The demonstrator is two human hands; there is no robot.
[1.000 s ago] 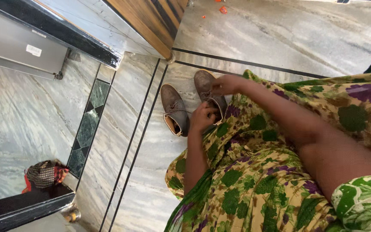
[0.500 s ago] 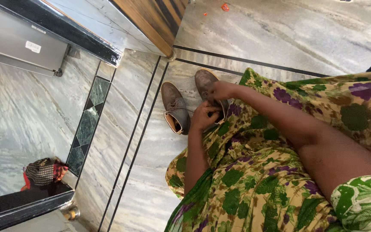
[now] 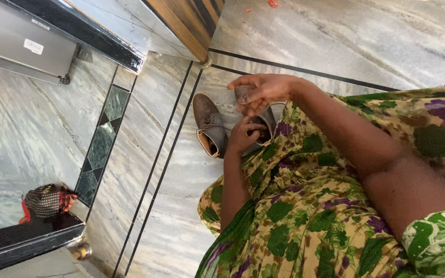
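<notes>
Head view, looking down onto a marble floor (image 3: 27, 139) with thin dark inlay lines. Two brown lace-up shoes side by side near the middle of the scene, toes pointing far. Left shoe (image 3: 209, 123) standing free on the floor, tan lining showing at the opening. Right shoe (image 3: 263, 121) just beside it, mostly hidden behind both hands. Left hand (image 3: 244, 135) curled at the opening of the right shoe, fingers closed on its near edge or laces; which of the two, impossible to tell. Right hand (image 3: 261, 92) raised just above the toe of the same shoe, fingers loosely spread and partly bent, holding nothing that can be made out, slightly blurred. Both forearms reaching in from the near right, crossing over a yellow dress (image 3: 305, 216) printed with green and purple flowers, which fills the near right and touches the near side of the right shoe.

Far left: a grey metal panel (image 3: 16, 46) with a small white label, edged by a dark stone strip. Green stone tiles (image 3: 101, 144) set in a band left of the shoes. Wooden door edge (image 3: 191, 20) at the far middle. Near left: a checked cloth bundle (image 3: 45, 201) with a bit of red on a dark ledge, well apart from the shoes. Small orange scraps (image 3: 273, 3) on the far floor.
</notes>
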